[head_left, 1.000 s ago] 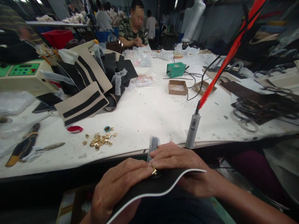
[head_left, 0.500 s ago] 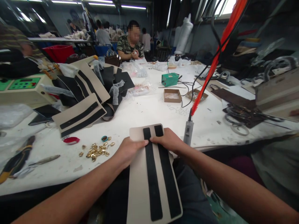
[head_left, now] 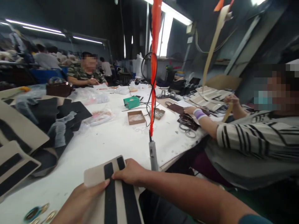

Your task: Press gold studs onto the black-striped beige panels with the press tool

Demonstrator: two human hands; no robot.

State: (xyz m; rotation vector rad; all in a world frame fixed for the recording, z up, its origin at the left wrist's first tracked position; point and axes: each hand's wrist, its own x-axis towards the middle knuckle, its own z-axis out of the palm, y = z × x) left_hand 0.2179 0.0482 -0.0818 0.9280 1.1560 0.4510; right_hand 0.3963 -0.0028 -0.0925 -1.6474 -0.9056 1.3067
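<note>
A beige panel with two black stripes (head_left: 118,199) tilts over the near table edge, its far end up. My left hand (head_left: 86,199) grips its left side, thumb flat on the left black stripe. On the right side my right hand (head_left: 130,172) pinches the far corner, its thumb near the left one; the fingers of both hands are hidden beneath. Gold metal fittings (head_left: 50,216) lie at the lower left, partly cut off. Similar striped panels (head_left: 17,168) are piled at the left. A grey handheld tool (head_left: 153,155) hangs on a red-wrapped cord (head_left: 153,77) just beyond my right hand.
On the white table (head_left: 112,137) stand a green box (head_left: 131,102) with wires and small cardboard trays (head_left: 136,118). A co-worker in a striped sleeve (head_left: 252,133) handles tape at the right, beside brown bag parts (head_left: 175,108). Another person (head_left: 81,73) sits across the table.
My view has swung to the right and up, bringing the co-worker at the right into sight. Both hands keep their hold on the panel, which now appears lower and further left.
</note>
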